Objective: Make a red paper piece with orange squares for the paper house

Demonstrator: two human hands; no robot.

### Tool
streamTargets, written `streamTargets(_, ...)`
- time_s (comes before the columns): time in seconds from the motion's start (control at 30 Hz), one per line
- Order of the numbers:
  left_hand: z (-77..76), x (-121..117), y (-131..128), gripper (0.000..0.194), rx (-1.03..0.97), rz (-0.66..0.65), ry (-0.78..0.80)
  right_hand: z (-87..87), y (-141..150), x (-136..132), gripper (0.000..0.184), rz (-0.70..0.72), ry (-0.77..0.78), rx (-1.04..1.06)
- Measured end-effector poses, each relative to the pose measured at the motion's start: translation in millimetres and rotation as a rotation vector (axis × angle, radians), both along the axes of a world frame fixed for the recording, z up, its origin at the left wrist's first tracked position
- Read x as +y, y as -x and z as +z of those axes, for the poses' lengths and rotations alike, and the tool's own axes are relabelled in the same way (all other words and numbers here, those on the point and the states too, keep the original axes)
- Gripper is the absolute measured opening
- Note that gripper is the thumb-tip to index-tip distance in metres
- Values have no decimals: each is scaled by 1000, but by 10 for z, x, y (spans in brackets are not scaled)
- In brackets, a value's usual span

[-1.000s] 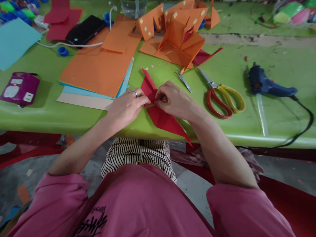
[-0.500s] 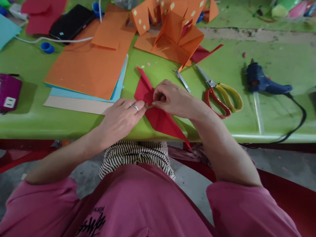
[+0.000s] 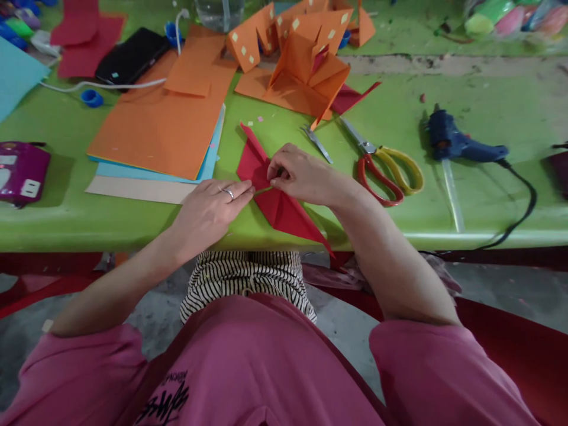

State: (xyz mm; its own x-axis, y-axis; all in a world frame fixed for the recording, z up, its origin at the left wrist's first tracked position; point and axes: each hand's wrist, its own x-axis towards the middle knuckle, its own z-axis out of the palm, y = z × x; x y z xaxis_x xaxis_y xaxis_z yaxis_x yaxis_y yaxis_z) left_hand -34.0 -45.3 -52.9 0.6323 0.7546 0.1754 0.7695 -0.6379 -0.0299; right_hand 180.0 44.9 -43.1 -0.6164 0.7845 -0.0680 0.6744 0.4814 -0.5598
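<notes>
A folded sheet of red paper lies aslant near the table's front edge, its lower tip reaching over that edge. My right hand bends over its middle, with thumb and forefinger pinched on the paper. From the left, my left hand, wearing a ring, holds the paper's near edge between fingertips pressed together. A thin green line shows across the paper between the two hands; whether it is a gap or a crease I cannot tell. Part of the red paper is hidden under my right fingers.
Right of the hands lie small metal snips, scissors and a blue glue gun with a cord. Orange sheets are stacked at left. Behind stands a folded orange paper piece. A purple box sits far left.
The view has shifted slightly. My left fingertips have drawn a little away from my right ones, and more of the green line shows between them. Both hands stay on the red paper.
</notes>
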Motion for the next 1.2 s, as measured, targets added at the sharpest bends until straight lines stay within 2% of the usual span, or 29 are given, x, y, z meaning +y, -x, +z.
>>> streamTargets(0.13,-18,0,-22,44,-7,20,15,-10,-1,1,19,6,-17,6)
streamTargets(0.23,-17,3,-45,43,-10,46,1,15,-96,-51,11,-54,-32,149)
streamTargets(0.3,-17,8,-59,41,-15,58,-23,39,-207,-145,11,-128,-106,240)
streamTargets(0.37,-16,13,-71,41,-37,60,-53,58,-320,-299,12,-144,-213,259)
streamTargets(0.5,-4,36,-95,34,-116,69,-114,30,-400,-736,16,-77,-440,135)
streamTargets(0.6,23,84,-109,35,-162,69,-115,-67,-316,-1017,30,-32,-546,-7)
streamTargets(0.67,42,119,-112,39,-164,79,-78,-137,-257,-1110,37,-6,-597,-71)
streamTargets(0.77,63,128,-109,45,-101,116,-8,-186,-259,-1102,38,17,-645,-115)
streamTargets(0.87,92,45,-128,48,-85,145,6,-142,-370,-996,34,0,-657,-154)
streamTargets(1.03,237,-97,-212,40,-145,171,35,-68,-513,-876,36,-102,-716,-201)
streamTargets(1.1,295,-27,-226,37,-182,147,12,-97,-497,-872,38,-90,-709,-193)
streamTargets(1.2,306,264,-215,45,-199,112,-19,-174,-443,-869,43,-74,-658,-175)
